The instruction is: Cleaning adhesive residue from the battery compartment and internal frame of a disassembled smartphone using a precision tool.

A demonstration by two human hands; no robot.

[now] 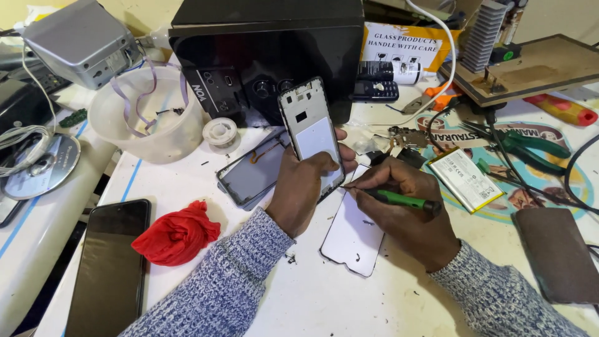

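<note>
My left hand point(304, 187) holds a stripped phone frame point(309, 128) upright over the white table, its inner side facing me. My right hand point(405, 209) grips a green-handled tool point(402, 200) and its thin tip touches the lower right edge of the frame. Under both hands lies a white phone-shaped panel point(353, 237). A detached dark screen point(253, 175) with a flex cable rests just left of my left hand.
A red cloth point(176, 234) and a black phone point(109, 265) lie at the left. A phone battery point(465, 179), green pliers point(530, 146) and a brown pad point(557, 253) sit at the right. Behind stand a black box point(262, 56), a white bowl point(146, 115) and a tape roll point(221, 133).
</note>
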